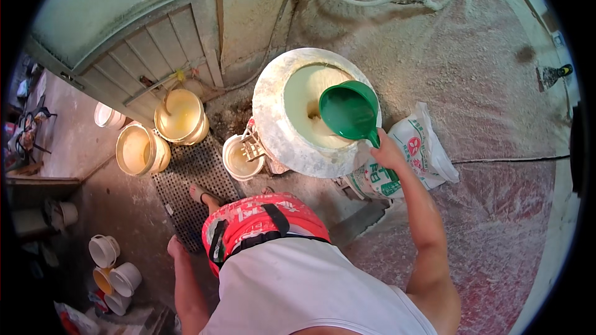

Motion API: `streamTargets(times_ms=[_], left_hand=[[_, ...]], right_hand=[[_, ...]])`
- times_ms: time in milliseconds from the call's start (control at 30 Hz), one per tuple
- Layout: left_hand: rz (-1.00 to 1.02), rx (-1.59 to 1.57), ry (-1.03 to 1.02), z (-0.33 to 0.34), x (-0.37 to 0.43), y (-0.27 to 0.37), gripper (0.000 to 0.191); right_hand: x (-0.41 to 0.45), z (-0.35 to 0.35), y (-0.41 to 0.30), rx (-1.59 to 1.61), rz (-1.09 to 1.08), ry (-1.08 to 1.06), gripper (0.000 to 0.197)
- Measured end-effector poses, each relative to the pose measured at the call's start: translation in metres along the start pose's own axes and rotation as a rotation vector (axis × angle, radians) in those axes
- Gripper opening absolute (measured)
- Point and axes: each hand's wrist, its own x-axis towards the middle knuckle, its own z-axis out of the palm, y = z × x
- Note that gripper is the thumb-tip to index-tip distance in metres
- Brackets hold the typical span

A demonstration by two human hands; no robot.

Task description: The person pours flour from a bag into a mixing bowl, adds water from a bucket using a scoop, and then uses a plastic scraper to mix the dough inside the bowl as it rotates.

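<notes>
My right hand point(387, 151) is closed around the handle of a green plastic ladle point(348, 110). The ladle's bowl hangs over the right part of the round opening of a large mixing drum point(274, 144). Inside the drum is a pale, milky mixture point(302, 83), with a small brownish patch near its middle, partly hidden by the ladle. Whether the bowl holds anything is hard to tell; its inside looks hazy. Low at my left side hangs my left hand point(176, 246), apart from any object. Its fingers are too small and turned away to read.
A white printed sack point(421, 149) leans right of the drum. To the left stand a small white bucket point(242, 158) and larger plastic buckets point(202, 125) by a door point(153, 46). A perforated mat point(186, 186) lies underfoot. Several pails point(125, 279) sit lower left; a cable point(512, 160) crosses right.
</notes>
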Motion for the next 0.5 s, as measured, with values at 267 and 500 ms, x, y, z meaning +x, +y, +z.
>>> streamTargets(times_ms=[267, 500], left_hand=[[0.004, -0.033, -0.026, 0.002, 0.009, -0.004, 0.025], [0.019, 0.026, -0.005, 0.008, -0.004, 0.003, 0.025]], right_hand=[[-0.01, -0.013, 0.0, -0.251, 0.078, -0.025, 0.056], [-0.023, -0.027, -0.012, -0.365, 0.149, 0.052, 0.06]])
